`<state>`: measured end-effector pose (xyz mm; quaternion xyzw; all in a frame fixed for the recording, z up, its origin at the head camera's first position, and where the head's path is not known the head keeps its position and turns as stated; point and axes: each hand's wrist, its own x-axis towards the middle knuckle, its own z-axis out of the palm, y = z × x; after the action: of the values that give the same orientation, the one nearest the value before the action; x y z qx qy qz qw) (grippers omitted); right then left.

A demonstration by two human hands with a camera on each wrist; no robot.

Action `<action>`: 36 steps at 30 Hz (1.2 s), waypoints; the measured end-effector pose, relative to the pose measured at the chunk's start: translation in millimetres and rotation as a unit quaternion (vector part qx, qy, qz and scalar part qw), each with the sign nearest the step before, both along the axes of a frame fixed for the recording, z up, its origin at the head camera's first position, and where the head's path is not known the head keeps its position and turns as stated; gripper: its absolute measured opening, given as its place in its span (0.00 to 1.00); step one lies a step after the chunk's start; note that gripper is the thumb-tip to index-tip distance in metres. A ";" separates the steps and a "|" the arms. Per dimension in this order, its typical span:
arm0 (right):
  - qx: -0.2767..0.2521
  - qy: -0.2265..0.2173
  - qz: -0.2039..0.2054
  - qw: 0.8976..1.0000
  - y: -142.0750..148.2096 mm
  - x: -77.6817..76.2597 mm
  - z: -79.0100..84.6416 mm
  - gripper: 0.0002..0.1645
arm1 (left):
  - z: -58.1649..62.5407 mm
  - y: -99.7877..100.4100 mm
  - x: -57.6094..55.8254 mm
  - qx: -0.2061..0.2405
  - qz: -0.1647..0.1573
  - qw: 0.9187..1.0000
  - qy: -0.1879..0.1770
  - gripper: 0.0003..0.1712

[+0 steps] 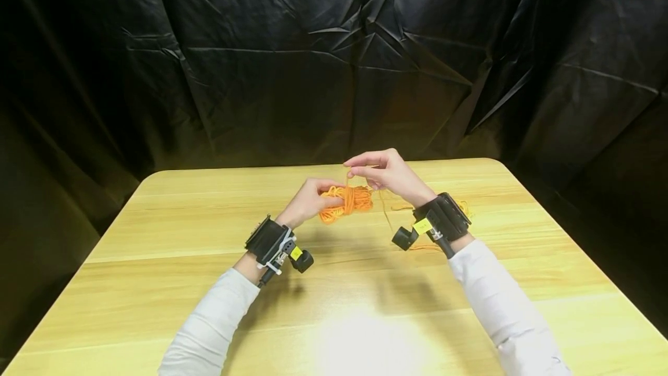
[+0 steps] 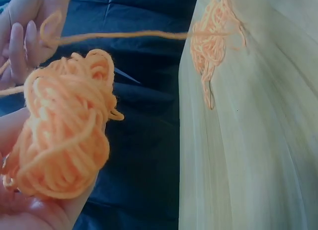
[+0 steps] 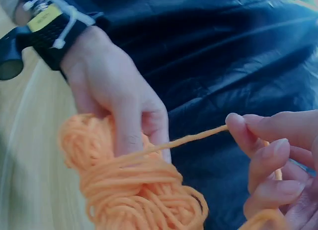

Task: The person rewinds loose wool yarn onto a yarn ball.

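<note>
A bundle of orange yarn (image 1: 357,198) is held above the table by my left hand (image 1: 307,201), with the thumb across it. More strands wrap around the bundle's middle, as the right wrist view shows. My right hand (image 1: 395,177) is just right of and above the bundle, pinching a yarn strand (image 3: 194,137) between thumb and fingertip. That strand runs taut from the wrapped middle to the pinch. From the right hand, the yarn trails on toward a loose pile of yarn (image 2: 211,38) on the table; the right wrist partly hides this pile in the head view.
The wooden table (image 1: 172,300) spans the area beneath both hands. Black sheeting (image 1: 271,103) hangs behind its far edge. Each wrist wears a black strap with a small camera, the right camera (image 1: 405,238) hanging low over the table.
</note>
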<state>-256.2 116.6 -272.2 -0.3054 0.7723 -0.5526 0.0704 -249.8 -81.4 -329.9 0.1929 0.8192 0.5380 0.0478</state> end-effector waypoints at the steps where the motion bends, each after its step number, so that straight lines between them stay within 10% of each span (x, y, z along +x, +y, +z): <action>1: -0.010 -0.001 -0.005 1.000 0.6 -2.4 -0.8 0.18 | 0.0 -0.2 0.2 -0.002 -0.006 1.000 -0.001 0.17; 15: -0.017 -0.030 -0.073 0.997 1.3 -23.4 -46.0 0.17 | 6.5 -0.8 5.1 0.033 -0.061 0.997 -0.016 0.14; 29: -0.044 -0.112 0.004 0.993 -16.6 2.0 -78.8 0.13 | 7.3 -1.1 2.6 0.120 0.052 0.991 -0.010 0.13; 36: 0.043 -0.029 0.033 0.998 -21.1 11.8 -72.5 0.14 | 5.8 -1.8 1.3 0.100 0.100 0.990 0.007 0.14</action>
<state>-244.5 95.5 -344.7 -0.3111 0.7826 -0.5248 0.1238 -248.5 -83.2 -324.2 0.1174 0.7767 0.6180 -0.0318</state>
